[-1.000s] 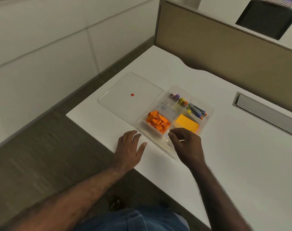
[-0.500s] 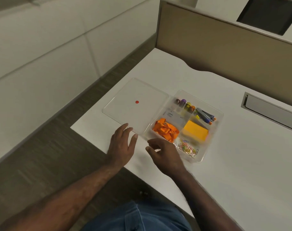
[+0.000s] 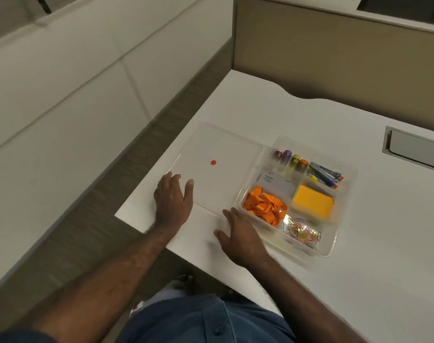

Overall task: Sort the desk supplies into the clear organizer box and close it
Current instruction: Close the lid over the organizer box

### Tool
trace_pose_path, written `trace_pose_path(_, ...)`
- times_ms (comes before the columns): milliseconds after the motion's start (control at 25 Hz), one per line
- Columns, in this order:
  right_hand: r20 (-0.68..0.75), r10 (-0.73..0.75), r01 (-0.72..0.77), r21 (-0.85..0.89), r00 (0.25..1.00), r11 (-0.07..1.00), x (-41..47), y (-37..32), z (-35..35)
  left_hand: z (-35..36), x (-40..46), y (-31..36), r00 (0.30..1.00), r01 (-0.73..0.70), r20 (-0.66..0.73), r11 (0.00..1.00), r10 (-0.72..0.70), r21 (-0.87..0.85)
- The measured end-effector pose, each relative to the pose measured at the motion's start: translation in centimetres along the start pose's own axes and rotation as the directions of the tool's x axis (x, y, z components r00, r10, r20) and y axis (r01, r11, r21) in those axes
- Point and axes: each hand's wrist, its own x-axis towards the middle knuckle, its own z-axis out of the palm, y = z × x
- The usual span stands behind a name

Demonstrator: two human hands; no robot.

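The clear organizer box [image 3: 344, 219] lies open on the white desk [image 3: 384, 243]. Its compartments hold an orange ribbon [image 3: 263, 209], a yellow sticky-note pad [image 3: 312, 201], coloured paper clips [image 3: 302, 231], a white card box [image 3: 275, 181], small capped tubes [image 3: 288, 159] and pens [image 3: 326, 175]. The flat clear lid [image 3: 223, 149], with a red dot, lies to the box's left. My left hand [image 3: 172, 199] rests with straight fingers on the lid's near-left corner. My right hand [image 3: 238, 235] lies flat at the lid's near edge, beside the box.
A tan partition [image 3: 334, 53] stands behind the desk. A grey cable hatch [image 3: 416, 147] is set into the desk at the right. The desk's left edge drops to a grey floor [image 3: 62, 243] and a white wall.
My right hand has drawn back from the paper-clip compartment to the lid's near edge. My left hand has slid forward onto the lid's corner. The camera has moved closer.
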Motion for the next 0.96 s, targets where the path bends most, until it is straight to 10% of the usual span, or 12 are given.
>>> trace_pose_path(440,-0.181,0.384,-0.309,0.341,0.905,0.888,2.2,-7.9,4.4,-0.7,5.6,-3.6,0.959,-0.085,0.272,0.996,0.080,0.006)
trace_pose_path(800,-0.030,0.699,-0.235,0.931,0.714,0.280,4.2,-10.7,4.5,-2.6,8.4,-4.1,0.976,-0.054,0.201,0.985,0.087,-0.163)
trace_pose_path(960,-0.039,0.746,-0.221,0.944,0.664,0.246,4.4,-11.2,4.6,-3.5,10.4,-4.6,0.968,0.162,0.225,0.965,-0.114,-0.207)
